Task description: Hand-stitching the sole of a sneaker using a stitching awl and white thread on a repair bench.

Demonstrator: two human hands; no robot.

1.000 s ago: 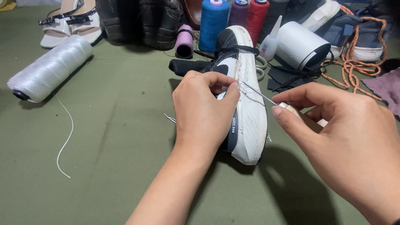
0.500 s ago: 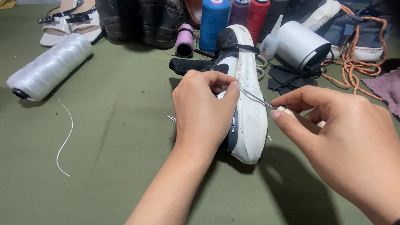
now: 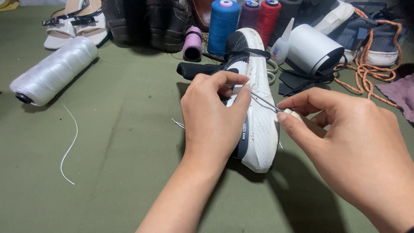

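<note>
right hand (image 3: 358,151) shifted slightly, grip pinching awl (image 3: 276,106); left hand (image 3: 213,116) grip clasping white sneaker (image 3: 258,129) on green mat (image 3: 120,142).

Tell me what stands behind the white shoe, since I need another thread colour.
Behind the white shoe stand blue, purple and red thread spools, plus a small glue bottle. The shoe's black heel covers their bases.

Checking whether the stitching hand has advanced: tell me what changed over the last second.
Little changed. The right hand, pinching the pale-handled metal awl, slipped slightly lower and closer to the camera, its tip still at the white sneaker's sole edge. The left hand keeps its grip on the sneaker. The large white thread spool and the upright blue thread cone stayed put.
</note>
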